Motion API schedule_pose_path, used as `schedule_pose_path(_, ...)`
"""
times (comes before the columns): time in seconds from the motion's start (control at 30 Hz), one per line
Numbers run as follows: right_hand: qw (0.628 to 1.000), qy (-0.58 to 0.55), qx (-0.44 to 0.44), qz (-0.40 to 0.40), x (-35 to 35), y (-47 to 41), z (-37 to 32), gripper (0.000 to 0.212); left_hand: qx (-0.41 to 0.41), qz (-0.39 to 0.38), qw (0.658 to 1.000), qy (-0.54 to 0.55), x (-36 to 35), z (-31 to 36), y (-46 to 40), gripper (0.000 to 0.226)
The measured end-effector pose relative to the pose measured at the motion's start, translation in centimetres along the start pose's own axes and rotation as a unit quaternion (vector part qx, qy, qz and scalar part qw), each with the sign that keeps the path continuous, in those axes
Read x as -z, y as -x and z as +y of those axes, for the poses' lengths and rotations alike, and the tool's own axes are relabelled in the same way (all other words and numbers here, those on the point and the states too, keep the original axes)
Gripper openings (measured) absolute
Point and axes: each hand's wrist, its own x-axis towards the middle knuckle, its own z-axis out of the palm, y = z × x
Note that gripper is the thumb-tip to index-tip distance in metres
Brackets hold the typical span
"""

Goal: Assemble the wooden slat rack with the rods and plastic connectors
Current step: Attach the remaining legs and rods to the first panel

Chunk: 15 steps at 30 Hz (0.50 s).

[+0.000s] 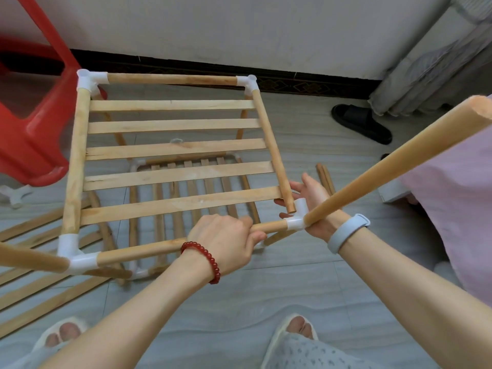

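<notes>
The front rod (pixel 165 249) is gripped by the left hand (pixel 226 241); the connector (pixel 296 218) is cupped in the right hand (pixel 311 198), fingers loosely spread. The side rod (pixel 274 153) ends just above its socket.

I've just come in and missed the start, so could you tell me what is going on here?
A person is putting together a wooden slat rack above the floor. The left hand grips the near rod. The right hand holds the white corner connector at the near right corner. The right side rod's end lies beside that connector, not yet pushed in. The other three corners look joined.
</notes>
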Motion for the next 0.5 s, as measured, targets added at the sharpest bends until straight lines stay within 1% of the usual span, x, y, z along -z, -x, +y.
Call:
schedule_pose_path(0.1, 1.0, 0.021, 0.017, 0.005, -0.1, -0.1, 0.2, 0.051, -0.001, 0.012, 1.0, 0.003, -0.2, 0.1, 0.1, 0.034)
schedule_pose_path(0.17, 0.999, 0.042, 0.026, 0.007, 0.1, -0.3, 0.5, 0.052, -0.005, 0.019, 1.0, 0.009, -0.4, 0.3, 0.3, 0.033)
schedule_pose_path(0.27, 0.999, 0.033, 0.015, -0.019, 0.3, -0.3, 0.6, 0.052, -0.011, 0.021, 1.0, 0.012, -0.7, 0.1, 0.1, 0.033)
schedule_pose_path(0.33, 0.998, 0.042, 0.01, -0.049, 0.0, 0.0, 0.5, 0.043, -0.011, 0.022, 0.999, 0.025, -0.7, 0.6, -0.3, 0.033)
schedule_pose_path(0.4, 0.995, 0.071, 0.014, -0.067, -0.6, 0.4, 0.3, 0.029, -0.011, 0.049, 0.998, 0.049, -0.9, 2.1, -0.4, 0.034)
schedule_pose_path(0.5, 0.989, 0.124, 0.03, -0.077, -0.9, 0.7, -0.4, 0.016, 0.009, 0.122, 0.989, 0.08, -1.4, 5.4, -1.1, 0.053)
